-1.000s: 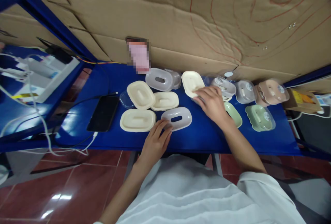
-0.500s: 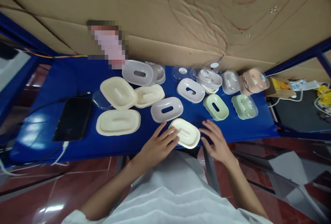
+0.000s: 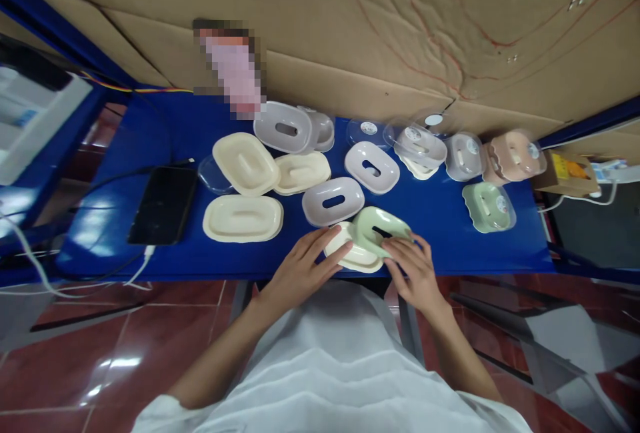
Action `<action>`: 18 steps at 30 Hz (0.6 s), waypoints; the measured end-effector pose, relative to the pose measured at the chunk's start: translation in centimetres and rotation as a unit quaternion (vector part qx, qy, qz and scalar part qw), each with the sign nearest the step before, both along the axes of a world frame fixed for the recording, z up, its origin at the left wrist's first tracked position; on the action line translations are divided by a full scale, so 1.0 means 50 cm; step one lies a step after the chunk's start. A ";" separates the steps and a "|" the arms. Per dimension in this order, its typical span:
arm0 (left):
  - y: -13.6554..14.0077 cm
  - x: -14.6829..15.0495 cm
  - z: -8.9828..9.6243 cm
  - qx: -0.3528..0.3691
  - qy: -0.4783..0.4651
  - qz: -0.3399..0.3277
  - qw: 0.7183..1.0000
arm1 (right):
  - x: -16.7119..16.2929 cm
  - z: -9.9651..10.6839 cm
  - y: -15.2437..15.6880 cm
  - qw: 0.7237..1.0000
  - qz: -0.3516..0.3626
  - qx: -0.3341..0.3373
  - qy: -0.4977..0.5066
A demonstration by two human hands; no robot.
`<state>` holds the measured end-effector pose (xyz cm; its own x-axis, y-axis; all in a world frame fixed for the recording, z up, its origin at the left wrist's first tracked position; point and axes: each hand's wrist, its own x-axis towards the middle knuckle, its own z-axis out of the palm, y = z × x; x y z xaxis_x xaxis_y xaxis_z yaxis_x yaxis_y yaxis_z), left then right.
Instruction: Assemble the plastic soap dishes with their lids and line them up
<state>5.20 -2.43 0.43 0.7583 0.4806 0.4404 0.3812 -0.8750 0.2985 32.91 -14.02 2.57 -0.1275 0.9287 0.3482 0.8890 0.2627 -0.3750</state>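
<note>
My left hand (image 3: 310,261) is at the left side of a cream oval soap-dish base (image 3: 363,261), its fingers over the rim and gripping it. In my right hand (image 3: 413,269) is a light green soap-dish tray (image 3: 373,219) with a dark oblong slot. The green tray is tilted and covers the right part of the cream base; whether the two touch cannot be told. Just behind them lies a grey slotted tray (image 3: 320,209). Another grey slotted tray (image 3: 364,163) is farther back.
Cream bases (image 3: 244,229) lie at the left, near a black phone (image 3: 164,206) with a white cable. Clear lids (image 3: 356,133) are along the back. Lidded soap dishes in green (image 3: 483,213), grey (image 3: 463,159) and peach (image 3: 513,161) stand at the right, near a cardboard box (image 3: 575,183).
My right hand has taken hold of the green tray and brought it left and nearer, over the cream base. My left hand stays at the base. The whole view has shifted slightly.
</note>
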 end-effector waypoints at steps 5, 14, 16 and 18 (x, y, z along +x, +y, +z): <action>0.018 0.001 0.009 0.034 0.032 -0.046 0.998 | -0.064 -0.015 0.007 0.997 0.083 -0.001 -0.006; 0.000 -0.007 -0.010 0.023 0.001 -0.028 0.999 | -0.042 -0.037 0.008 0.987 0.149 -0.019 -0.065; 0.002 -0.003 -0.006 0.016 0.000 -0.025 1.000 | -0.004 -0.017 0.034 0.989 0.142 0.007 -0.049; 0.003 0.001 0.000 0.012 -0.002 -0.023 1.000 | 0.053 0.012 0.084 0.996 0.073 0.047 -0.036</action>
